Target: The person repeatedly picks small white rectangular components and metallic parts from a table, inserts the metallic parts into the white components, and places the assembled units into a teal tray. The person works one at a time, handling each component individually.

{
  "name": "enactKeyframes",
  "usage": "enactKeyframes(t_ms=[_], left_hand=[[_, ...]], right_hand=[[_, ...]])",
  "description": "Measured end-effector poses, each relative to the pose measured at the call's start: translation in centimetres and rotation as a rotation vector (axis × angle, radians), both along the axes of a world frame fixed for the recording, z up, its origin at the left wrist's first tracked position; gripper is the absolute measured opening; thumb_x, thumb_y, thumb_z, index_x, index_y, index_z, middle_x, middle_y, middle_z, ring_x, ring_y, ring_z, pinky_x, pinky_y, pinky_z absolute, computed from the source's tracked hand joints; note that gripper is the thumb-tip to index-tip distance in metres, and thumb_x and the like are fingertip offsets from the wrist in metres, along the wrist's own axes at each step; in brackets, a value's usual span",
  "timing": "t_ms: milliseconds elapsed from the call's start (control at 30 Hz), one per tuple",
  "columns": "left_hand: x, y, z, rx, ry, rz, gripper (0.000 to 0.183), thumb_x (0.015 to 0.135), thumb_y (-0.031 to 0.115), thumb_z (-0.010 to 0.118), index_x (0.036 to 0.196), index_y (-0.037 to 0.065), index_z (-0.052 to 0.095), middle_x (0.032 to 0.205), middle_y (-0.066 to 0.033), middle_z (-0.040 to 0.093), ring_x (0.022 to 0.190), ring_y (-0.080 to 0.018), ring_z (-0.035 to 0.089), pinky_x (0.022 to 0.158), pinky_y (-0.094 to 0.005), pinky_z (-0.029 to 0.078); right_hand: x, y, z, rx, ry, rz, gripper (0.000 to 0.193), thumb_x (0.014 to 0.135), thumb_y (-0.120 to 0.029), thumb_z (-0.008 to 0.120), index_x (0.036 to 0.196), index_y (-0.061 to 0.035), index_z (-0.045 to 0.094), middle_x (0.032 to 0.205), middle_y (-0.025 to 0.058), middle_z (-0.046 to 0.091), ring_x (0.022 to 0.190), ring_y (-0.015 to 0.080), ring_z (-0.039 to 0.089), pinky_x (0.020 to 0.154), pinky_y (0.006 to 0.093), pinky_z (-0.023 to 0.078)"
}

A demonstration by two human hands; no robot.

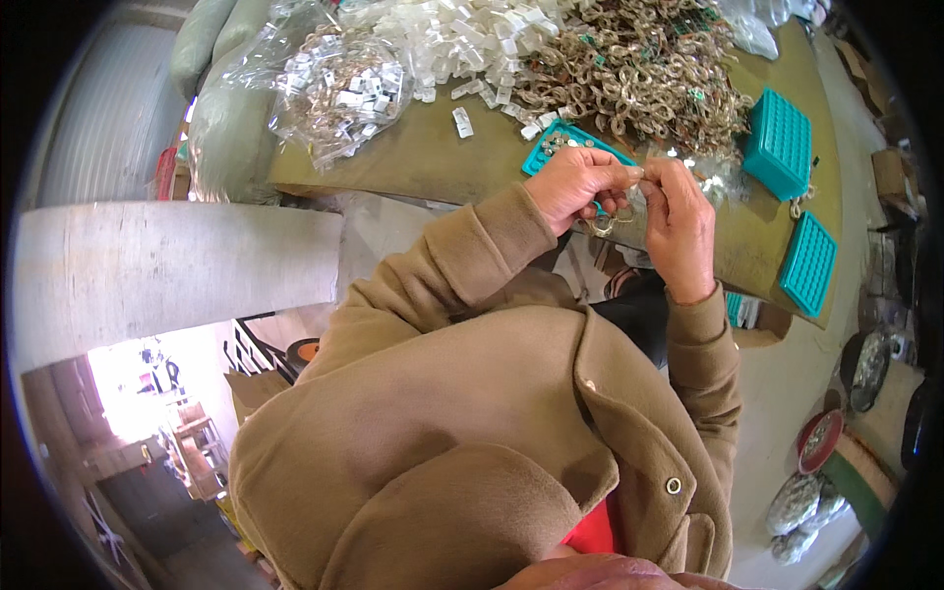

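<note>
My left hand [585, 184] is closed in a pinch, and a thin gold-beige loop of cord [610, 225] hangs from below its fingers. A small teal bit [598, 208] shows at the same fingers. My right hand [678, 218] is also pinched, its fingertips meeting those of the left; what they grip is too small to make out. Just beyond the hands, a shallow teal tray [536, 161] holds small round metallic pieces [562, 144], partly hidden by my left hand.
The olive tabletop [423, 162] bears a large heap of beige coiled loops [639, 74], white plastic pieces [472, 39] and a clear bag [339, 98]. At right stand a teal stack of trays [779, 145] and a teal grid tray [809, 264]. A pale beam [177, 275] lies left.
</note>
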State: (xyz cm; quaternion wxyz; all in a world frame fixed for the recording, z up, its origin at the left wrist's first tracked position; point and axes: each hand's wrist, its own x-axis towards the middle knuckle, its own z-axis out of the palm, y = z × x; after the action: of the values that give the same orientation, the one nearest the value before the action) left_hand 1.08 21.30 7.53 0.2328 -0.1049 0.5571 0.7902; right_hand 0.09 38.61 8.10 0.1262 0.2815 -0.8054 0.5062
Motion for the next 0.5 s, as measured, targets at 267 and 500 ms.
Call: enactKeyframes(t_ms=[267,500], left_hand=[[1.8,-2.6,-0.1,0.045,-0.042,0.091,0.019,0.094,0.028,0.065,0.088,0.010,0.062,0.076,0.0014,0.061,0.060,-0.0025,0.051,0.044,-0.0164,0.034],[2.4,-4.5,0.6,-0.181,0.023,0.057,0.021,0.097,0.032,0.060,0.092,0.012,0.060,0.077,0.0008,0.063,0.058,-0.0030,0.050,0.046,-0.0176,0.038]], right_hand=[[-0.1,-2.0,-1.6,-0.127,-0.131,0.121,0.007,0.087,0.002,0.060,0.093,-0.0007,0.060,0.088,0.0153,0.062,0.080,0.0338,0.062,0.071,0.0363,0.050],[0.1,-4.1,-1.6,-0.001,-0.061,0.084,0.009,0.086,-0.006,0.063,0.095,-0.0015,0.063,0.088,0.0164,0.063,0.077,0.0327,0.062,0.067,0.0384,0.050]])
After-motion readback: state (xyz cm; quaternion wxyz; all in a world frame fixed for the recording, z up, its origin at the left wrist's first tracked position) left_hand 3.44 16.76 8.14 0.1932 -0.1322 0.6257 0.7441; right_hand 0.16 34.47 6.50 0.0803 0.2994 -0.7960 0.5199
